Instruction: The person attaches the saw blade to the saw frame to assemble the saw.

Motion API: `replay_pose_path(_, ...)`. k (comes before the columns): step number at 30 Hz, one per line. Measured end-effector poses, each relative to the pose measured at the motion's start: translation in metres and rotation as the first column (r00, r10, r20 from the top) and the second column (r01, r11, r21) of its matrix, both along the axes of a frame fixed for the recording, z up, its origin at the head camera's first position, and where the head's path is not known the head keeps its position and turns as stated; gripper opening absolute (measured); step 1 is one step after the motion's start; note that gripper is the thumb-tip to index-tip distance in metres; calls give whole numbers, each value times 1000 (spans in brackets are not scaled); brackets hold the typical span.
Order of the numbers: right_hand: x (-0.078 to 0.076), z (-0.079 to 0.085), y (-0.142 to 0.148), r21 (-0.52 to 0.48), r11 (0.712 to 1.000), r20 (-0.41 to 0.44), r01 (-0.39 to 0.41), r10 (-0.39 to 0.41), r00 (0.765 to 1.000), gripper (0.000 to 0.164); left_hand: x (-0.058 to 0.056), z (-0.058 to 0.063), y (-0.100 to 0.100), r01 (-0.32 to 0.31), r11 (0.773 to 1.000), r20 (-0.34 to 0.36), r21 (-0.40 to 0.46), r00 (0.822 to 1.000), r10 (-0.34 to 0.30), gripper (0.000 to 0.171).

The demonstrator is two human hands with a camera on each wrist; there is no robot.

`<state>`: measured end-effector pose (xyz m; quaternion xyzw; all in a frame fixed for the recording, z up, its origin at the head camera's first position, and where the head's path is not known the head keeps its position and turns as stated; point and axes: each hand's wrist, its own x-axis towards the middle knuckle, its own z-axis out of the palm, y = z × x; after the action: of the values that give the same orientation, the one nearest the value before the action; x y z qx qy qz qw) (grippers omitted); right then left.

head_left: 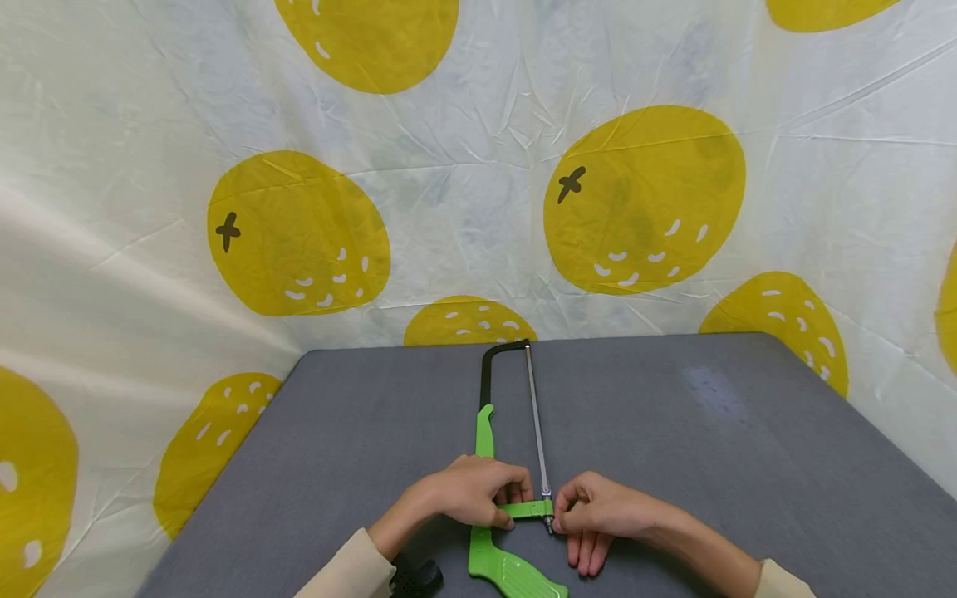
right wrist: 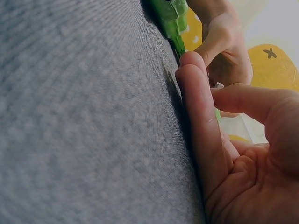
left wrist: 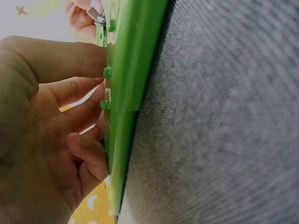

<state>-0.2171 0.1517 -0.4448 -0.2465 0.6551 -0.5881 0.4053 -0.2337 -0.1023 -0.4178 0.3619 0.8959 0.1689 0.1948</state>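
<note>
A hacksaw [head_left: 484,433] with a green handle and black front bow lies flat on the grey table, its blade [head_left: 536,415] on the right side. My left hand [head_left: 473,490] holds the green frame near its crossbar [head_left: 527,510]; in the left wrist view the thumb presses the green frame [left wrist: 133,65] beside small tabs. At the blade's near end, my right hand [head_left: 609,508] pinches the metal wing nut [left wrist: 96,16] between thumb and index finger. The other right fingers [right wrist: 198,107] extend along the table, and the right fingertips partly hide the nut.
The grey cloth-covered table [head_left: 673,432] has its back edge close to a white curtain [head_left: 463,224] printed with yellow fruit. A black object [head_left: 417,577] sits by the left sleeve, partly hidden.
</note>
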Motion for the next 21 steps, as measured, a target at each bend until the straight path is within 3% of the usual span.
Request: replay_pose_path(21, 2, 0, -2, 17, 1000, 2, 26, -26, 1000, 13, 0, -2, 0, -2, 1000, -3, -3, 1000, 2, 27)
